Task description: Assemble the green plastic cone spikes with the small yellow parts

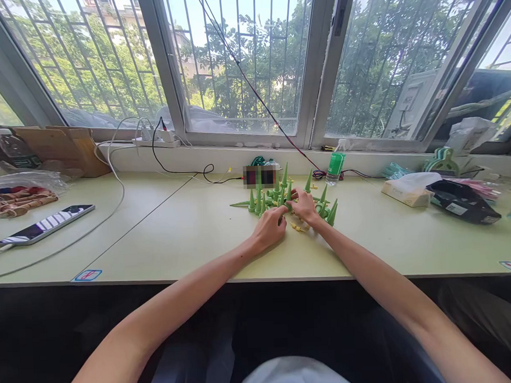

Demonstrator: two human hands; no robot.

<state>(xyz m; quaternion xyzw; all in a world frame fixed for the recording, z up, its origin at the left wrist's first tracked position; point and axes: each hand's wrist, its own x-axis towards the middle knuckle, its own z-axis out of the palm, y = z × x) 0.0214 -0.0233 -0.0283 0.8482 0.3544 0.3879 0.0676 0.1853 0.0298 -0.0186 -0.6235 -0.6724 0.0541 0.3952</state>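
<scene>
A cluster of green plastic cone pieces [260, 201] stands on the pale green table [190, 238] near the window. A few small yellow pieces [299, 228] lie at its front edge. My left hand [270, 227] rests on the table at the front of the cluster, fingers curled and pinched at a green piece. My right hand [305, 205] reaches into the middle of the cluster, fingers bent around the cones. What each hand holds is too small to make out.
A phone [45, 224] on a white cable lies at the left, beside a plastic bag [23, 191] and a cardboard box [65, 148]. A green-labelled water bottle [335, 165] stands behind the cones. A tissue pack [408, 189] and black pouch [463, 201] lie right.
</scene>
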